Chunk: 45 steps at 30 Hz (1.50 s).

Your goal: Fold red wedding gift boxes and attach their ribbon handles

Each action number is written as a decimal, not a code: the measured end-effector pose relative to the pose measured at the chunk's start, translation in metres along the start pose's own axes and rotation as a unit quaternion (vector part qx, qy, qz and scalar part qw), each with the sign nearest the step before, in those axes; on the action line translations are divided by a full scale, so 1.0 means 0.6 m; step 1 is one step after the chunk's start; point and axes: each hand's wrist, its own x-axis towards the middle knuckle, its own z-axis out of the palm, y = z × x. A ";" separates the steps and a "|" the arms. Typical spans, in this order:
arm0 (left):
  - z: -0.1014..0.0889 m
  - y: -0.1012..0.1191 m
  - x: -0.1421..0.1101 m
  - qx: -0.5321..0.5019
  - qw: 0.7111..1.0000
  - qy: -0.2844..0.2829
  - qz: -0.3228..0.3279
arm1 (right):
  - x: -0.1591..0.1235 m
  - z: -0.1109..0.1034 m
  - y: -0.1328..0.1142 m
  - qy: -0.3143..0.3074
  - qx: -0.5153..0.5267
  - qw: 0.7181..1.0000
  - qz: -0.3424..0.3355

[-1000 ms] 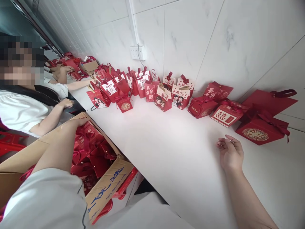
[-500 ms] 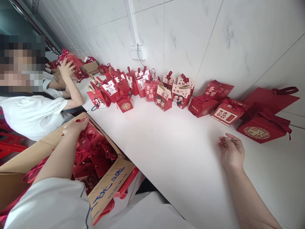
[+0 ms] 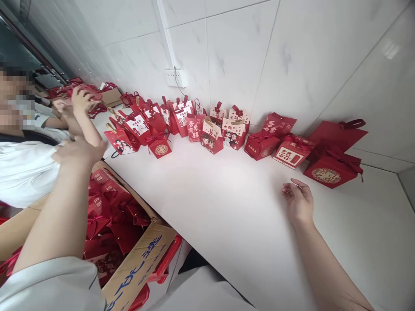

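Observation:
My left hand [image 3: 79, 154] is raised over the near-left carton [image 3: 138, 268], blurred, back towards me. Its fingers look apart and no object shows in them. Inside the carton lie many red gift boxes [image 3: 110, 194] with ribbons, heaped together. On the white table [image 3: 214, 203] rests my right hand [image 3: 298, 201], palm partly up, fingers loosely bent and apart, holding nothing. Nearest to it stands a large red box with a gold round emblem [image 3: 327, 173] and a ribbon bow. Beside that is a red box with a white double-happiness panel [image 3: 290, 154].
Along the wall stands a row of red and white gift boxes [image 3: 210, 140], several with loop handles. A person in a white top [image 3: 29, 164] sits at the left, hands on a red box. A socket [image 3: 175, 77] is on the tiled wall [image 3: 240, 52].
My left hand has lifted away from the red boxes in the carton and moved up and left. The view has shifted slightly; my right hand stays near the large box.

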 end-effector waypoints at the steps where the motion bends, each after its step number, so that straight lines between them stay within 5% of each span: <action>1: -0.007 0.022 0.004 0.013 0.999 0.023 0.019 | 0.000 0.001 0.000 -0.002 0.000 1.000 0.001; 6: -0.001 0.182 -0.036 -0.029 0.964 0.000 0.265 | 0.003 0.007 0.001 -0.006 -0.001 1.000 0.003; 10: 0.093 0.325 -0.038 -0.155 0.896 -0.056 0.412 | 0.006 0.011 0.001 -0.015 -0.005 1.000 0.006; 14: 0.214 0.437 -0.015 -0.321 0.826 -0.086 0.455 | 0.010 0.016 0.002 -0.025 -0.011 1.000 0.004; 18: 0.297 0.498 -0.009 -0.460 0.784 -0.124 0.398 | 0.015 0.020 0.003 -0.033 -0.022 0.999 -0.005; 20: 0.318 0.514 -0.014 -0.504 0.771 -0.121 0.370 | 0.017 0.021 0.004 -0.036 -0.031 0.999 -0.009; 25: 0.353 0.521 -0.077 -0.486 0.800 -0.063 0.346 | 0.016 0.025 0.005 -0.047 -0.061 0.997 -0.016; 30: 0.397 0.507 -0.179 -0.516 0.762 -0.117 0.374 | 0.013 0.028 0.010 -0.063 -0.103 0.992 -0.027; 34: 0.405 0.495 -0.204 -0.519 0.756 -0.068 0.394 | 0.014 0.027 0.011 -0.072 -0.130 0.988 -0.039; 37: 0.391 0.478 -0.200 -0.519 0.721 -0.193 0.416 | 0.010 0.028 0.006 -0.076 -0.145 0.985 -0.047; 41: 0.373 0.450 -0.214 -0.539 0.584 -0.428 0.429 | -0.005 0.035 -0.008 -0.130 -0.171 0.973 -0.088; 45: 0.370 0.449 -0.266 -0.545 0.511 -0.506 0.431 | -0.014 0.042 -0.016 -0.267 -0.185 0.940 -0.103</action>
